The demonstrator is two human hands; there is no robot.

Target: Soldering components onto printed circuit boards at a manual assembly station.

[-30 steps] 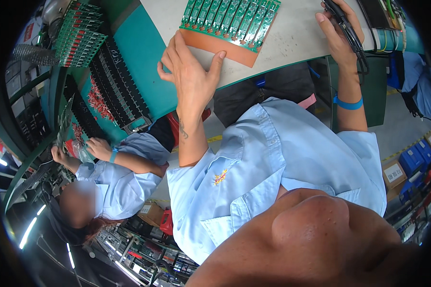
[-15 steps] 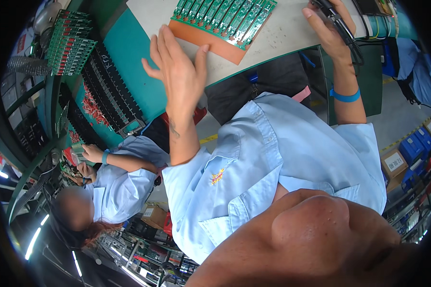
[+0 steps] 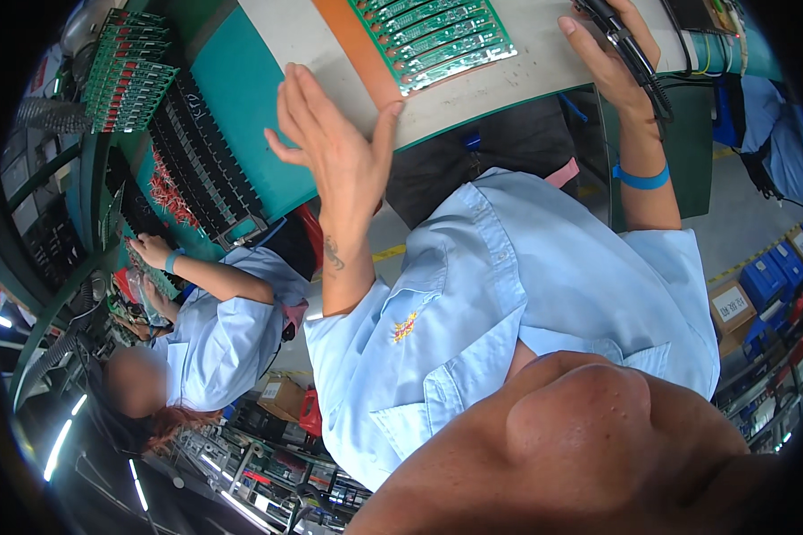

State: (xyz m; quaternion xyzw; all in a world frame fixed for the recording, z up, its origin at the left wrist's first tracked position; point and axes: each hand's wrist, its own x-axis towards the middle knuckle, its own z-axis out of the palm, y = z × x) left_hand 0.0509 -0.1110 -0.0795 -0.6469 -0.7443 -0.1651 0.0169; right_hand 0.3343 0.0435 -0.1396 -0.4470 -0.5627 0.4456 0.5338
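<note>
A panel of several narrow green circuit boards (image 3: pixel 442 40) lies on an orange-brown sheet (image 3: pixel 359 49) at the top middle of the pale work surface. My left hand (image 3: pixel 335 143) is open beside it, fingers stretched out and holding nothing. Its thumb tip is close to the lower corner of the sheet; I cannot tell whether they touch. To the right of the panel, my right hand (image 3: pixel 620 67) is closed around a slim black handheld tool (image 3: pixel 629 45) with a cord. The tool's working end is out of view. A blue band (image 3: pixel 644 178) circles my right wrist.
At the left, a co-worker (image 3: pixel 227 321) in light blue works by black slotted racks (image 3: pixel 203 147) and a heap of small red-and-white parts (image 3: pixel 169 187). Upright green boards (image 3: pixel 132 94) stand behind. Cables (image 3: pixel 718 53) run at the right end of the bench (image 3: pixel 517 80).
The panel and orange-brown sheet have turned and shifted upward. My left hand has moved slightly down and right, while my right hand with the black tool has hardly moved. The co-worker's hands have shifted.
</note>
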